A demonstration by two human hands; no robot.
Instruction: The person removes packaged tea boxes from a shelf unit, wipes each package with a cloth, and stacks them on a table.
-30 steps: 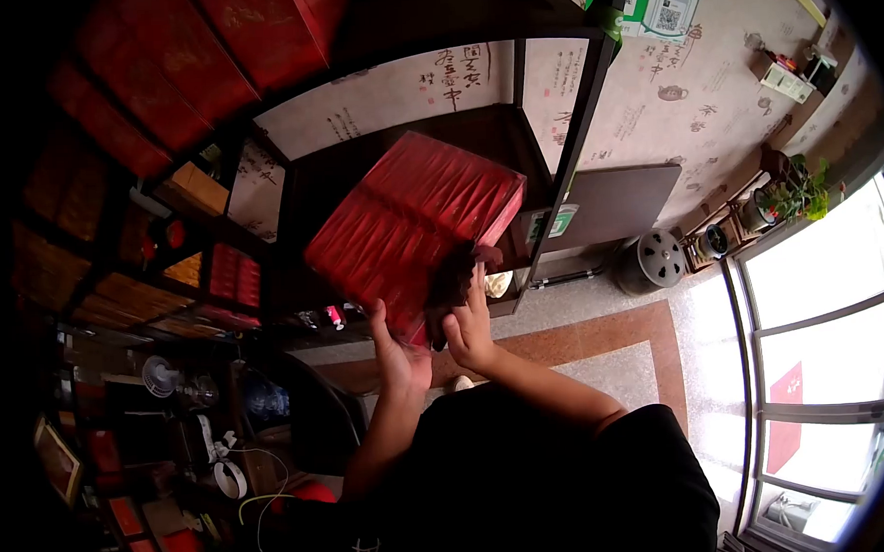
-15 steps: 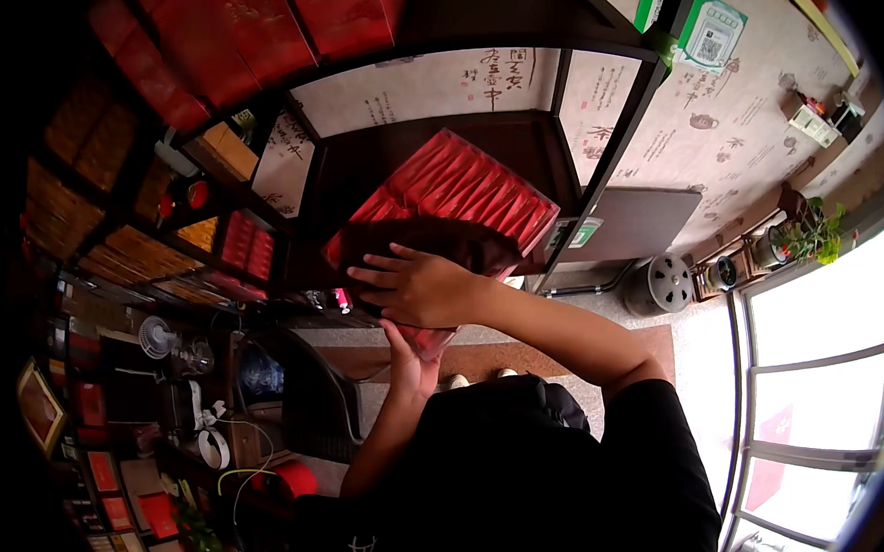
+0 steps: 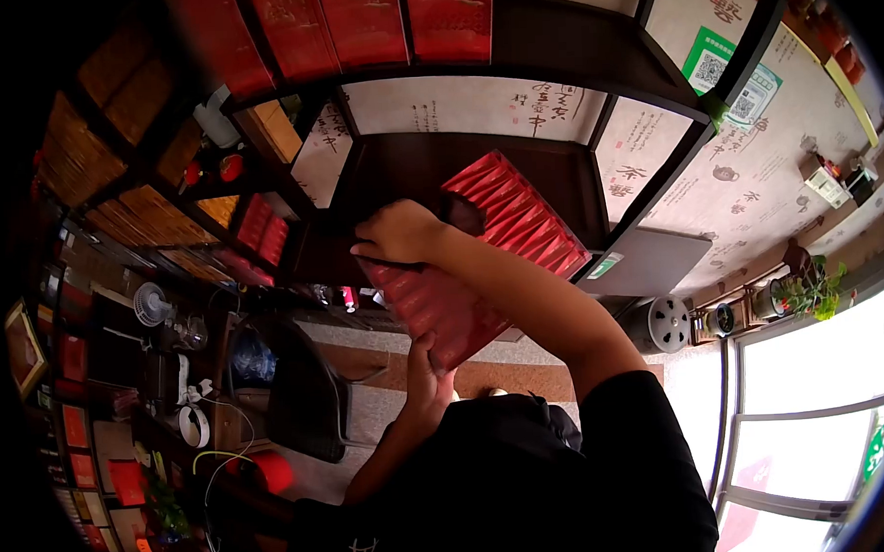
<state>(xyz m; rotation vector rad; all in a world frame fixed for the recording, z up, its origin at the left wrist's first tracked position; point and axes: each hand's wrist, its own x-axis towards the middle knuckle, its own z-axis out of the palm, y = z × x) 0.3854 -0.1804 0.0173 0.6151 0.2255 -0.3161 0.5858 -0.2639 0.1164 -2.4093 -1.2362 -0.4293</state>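
Observation:
A flat box of red packets [image 3: 542,224], lined up in ridged rows under what looks like a clear, shiny cover, is tilted in front of my body. My left hand [image 3: 428,384] grips its near corner, thumb on top. My right hand [image 3: 402,234] is at the box's left corner with its fingers curled in; what they pinch there is too dark to make out. My right forearm crosses over the box and hides part of its middle. Behind the box is a dark wooden shelf [image 3: 390,171].
Large red boxes [image 3: 375,30] stand on the shelf above. Stacked brown packages [image 3: 82,147] fill shelves at the left. A black chair [image 3: 305,398] is below left, near a white fan [image 3: 152,306]. At the right are a metal canister [image 3: 663,324], a potted plant [image 3: 817,287] and bright windows.
My right hand has gone from lying spread on the box to curled at its left corner. The view has shifted, and more of the packets shows. My left hand still holds the near corner.

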